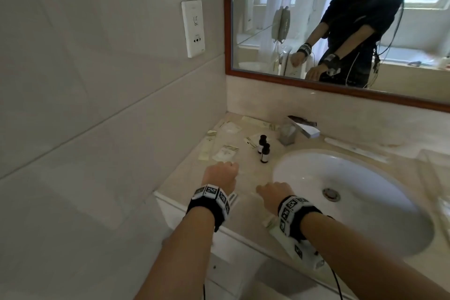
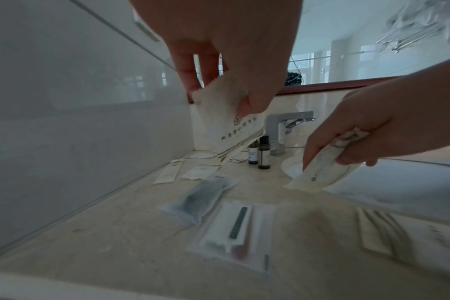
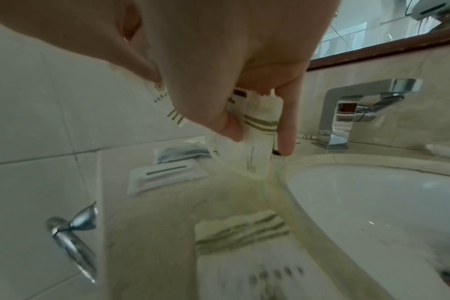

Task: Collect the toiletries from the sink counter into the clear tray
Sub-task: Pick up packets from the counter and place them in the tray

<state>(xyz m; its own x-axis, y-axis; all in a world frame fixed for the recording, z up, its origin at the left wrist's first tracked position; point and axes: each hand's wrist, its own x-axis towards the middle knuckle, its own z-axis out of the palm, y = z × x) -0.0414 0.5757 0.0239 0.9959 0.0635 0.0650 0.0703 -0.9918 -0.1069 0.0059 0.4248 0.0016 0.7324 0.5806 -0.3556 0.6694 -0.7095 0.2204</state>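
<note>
From the head view, both hands hang over the front of the marble counter (image 1: 246,153), left of the white sink basin (image 1: 365,192): the left hand (image 1: 220,175) nearer the wall, the right hand (image 1: 275,196) beside the basin rim, each with a marker-patterned wristband; what they hold is hidden from here. Farther back stand two small dark bottles (image 1: 263,150) touching each other, with cream sachets (image 1: 225,152) scattered around them and a chrome faucet (image 1: 302,129) behind the basin, under a wood-framed mirror (image 1: 341,90). The clear tray cannot be made out with certainty. In the left wrist view, the left hand (image 2: 226,50) pinches a cream sachet with printed logo (image 2: 229,121) by its serrated top edge, so it hangs tilted above the counter (image 2: 131,233). The right hand (image 2: 360,130) grips a bulging cream packet (image 2: 324,172) over the basin's edge. Below lie a clear pouch with a dark item (image 2: 200,199) and a clear pouch with a nail file (image 2: 234,233), just beside each other. In the right wrist view, the right hand (image 3: 231,71) closes thumb and fingers (image 3: 287,130) around the striped cream packet (image 3: 254,146), which points down near the basin rim (image 3: 295,194). A blurred striped sachet (image 3: 244,243) lies flat on the counter below.
</note>
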